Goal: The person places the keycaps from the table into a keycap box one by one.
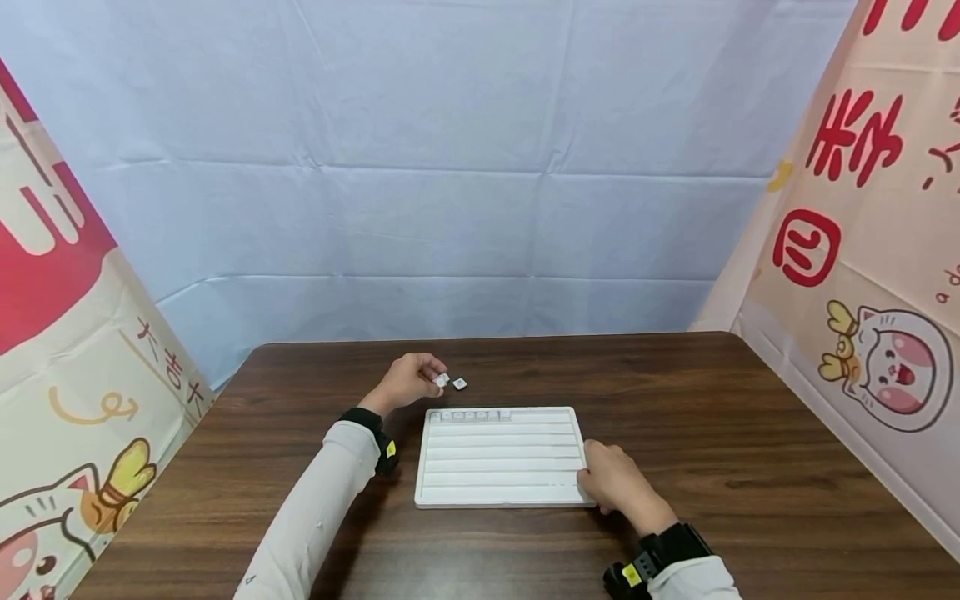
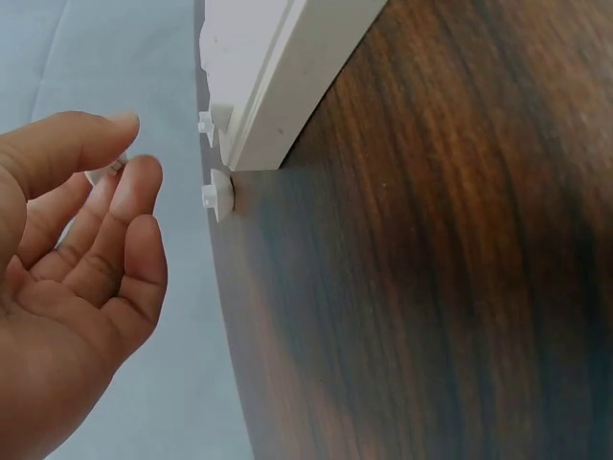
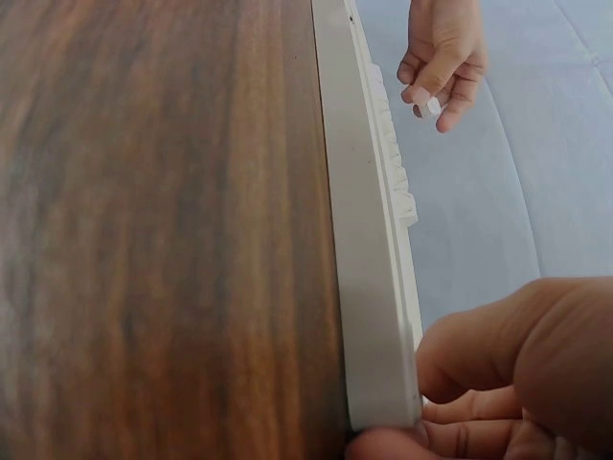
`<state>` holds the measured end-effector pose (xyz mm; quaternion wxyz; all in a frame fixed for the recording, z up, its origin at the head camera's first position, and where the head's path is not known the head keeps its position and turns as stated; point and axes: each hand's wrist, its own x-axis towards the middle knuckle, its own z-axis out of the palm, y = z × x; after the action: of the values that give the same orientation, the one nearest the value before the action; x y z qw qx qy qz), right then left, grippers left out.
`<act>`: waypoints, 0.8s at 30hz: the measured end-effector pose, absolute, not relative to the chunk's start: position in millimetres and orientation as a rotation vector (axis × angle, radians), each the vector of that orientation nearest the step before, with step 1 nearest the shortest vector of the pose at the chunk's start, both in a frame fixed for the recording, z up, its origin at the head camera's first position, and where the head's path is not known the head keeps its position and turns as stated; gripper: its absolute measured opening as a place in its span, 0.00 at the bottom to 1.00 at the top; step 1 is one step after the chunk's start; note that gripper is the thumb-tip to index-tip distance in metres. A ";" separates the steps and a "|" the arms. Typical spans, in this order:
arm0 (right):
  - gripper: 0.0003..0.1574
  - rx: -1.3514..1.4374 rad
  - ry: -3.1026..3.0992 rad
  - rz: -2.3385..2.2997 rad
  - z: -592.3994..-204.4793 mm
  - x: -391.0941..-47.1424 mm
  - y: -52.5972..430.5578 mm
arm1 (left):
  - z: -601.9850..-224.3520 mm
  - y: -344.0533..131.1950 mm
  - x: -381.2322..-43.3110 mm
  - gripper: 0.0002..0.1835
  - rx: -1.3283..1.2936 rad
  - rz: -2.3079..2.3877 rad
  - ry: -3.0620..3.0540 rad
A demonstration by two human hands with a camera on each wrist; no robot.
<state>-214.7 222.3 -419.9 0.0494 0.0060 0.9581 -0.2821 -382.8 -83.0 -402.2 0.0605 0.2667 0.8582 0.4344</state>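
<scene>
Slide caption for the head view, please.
Left hand pinches one white piece near another; right hand holds the right edge of the tray.

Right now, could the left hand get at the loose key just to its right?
Probably yes: the left hand is close by and nothing seems to block the loose key. It already pinches another key, though, so it may need to put that down first.

table (image 1: pixel 757 450): dark brown wood-grain top, far corners rounded, soft sheen noted. beyond the far edge: pale blue cloth (image 1: pixel 465 225), hanging, creased horizontally and vertically. off the left edge: cream-and-red banner (image 1: pixel 97 333) printed with a cartoon cat. off the right edge: pinkish banner (image 1: pixel 787 333) bearing red characters (image 1: pixel 855 137) and a similar cat. lighting: even.
</scene>
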 end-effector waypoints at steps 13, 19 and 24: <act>0.15 0.021 2.921 -0.856 -420.3 -214.6 222.1 | -401.8 -80.5 -381.8 0.11 0.771 1.230 2.654; 0.14 0.019 2.919 -0.852 -419.7 -214.3 221.9 | -403.4 -80.9 -382.4 0.09 0.772 1.258 2.646; 0.14 0.019 2.914 -0.846 -419.8 -214.8 221.7 | -404.8 -80.5 -382.7 0.06 0.726 1.272 2.650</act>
<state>-214.8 221.7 -419.8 0.0537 0.0063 0.9590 -0.2783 -382.7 -80.5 -404.8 0.0567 0.2394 0.8739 0.4194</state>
